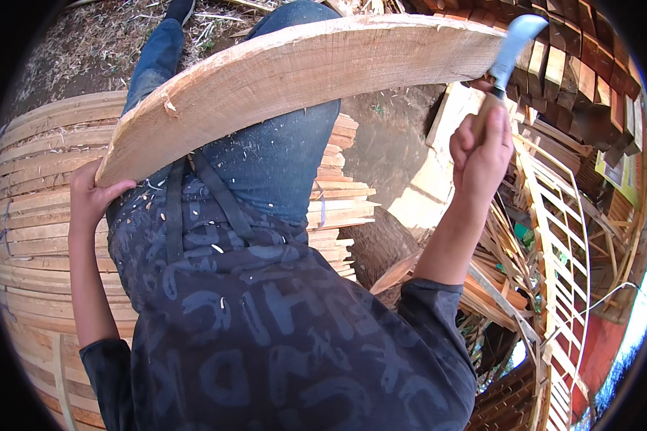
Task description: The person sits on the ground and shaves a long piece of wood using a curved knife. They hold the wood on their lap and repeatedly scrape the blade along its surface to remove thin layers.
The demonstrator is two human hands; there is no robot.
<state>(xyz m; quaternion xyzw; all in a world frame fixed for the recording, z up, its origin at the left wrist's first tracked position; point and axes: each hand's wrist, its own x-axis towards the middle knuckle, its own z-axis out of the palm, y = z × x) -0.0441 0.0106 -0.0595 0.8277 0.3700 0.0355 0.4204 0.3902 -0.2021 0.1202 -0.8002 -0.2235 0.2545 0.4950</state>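
Observation:
A long pale wooden board (287, 79) lies across my lap and thighs, bowed in this wide view, with a small raised splinter near its left part. My left hand (93, 195) is closed on the board's left end, thumb on the near face. Beyond the board's right end, my right hand (487, 147) grips the wooden handle of a billhook (512, 52). Its broad blade points up and away, with a curved tip. The blade overlaps the board's right end in view; whether they touch, I cannot tell.
Bundled stacks of wooden slats (43, 223) are at my left and under me. A log (381, 248) lies right of my legs. Stacked timber (561, 75) stands at the far right, with a slatted wooden frame (557, 237) nearer. Shavings (86, 50) litter the ground.

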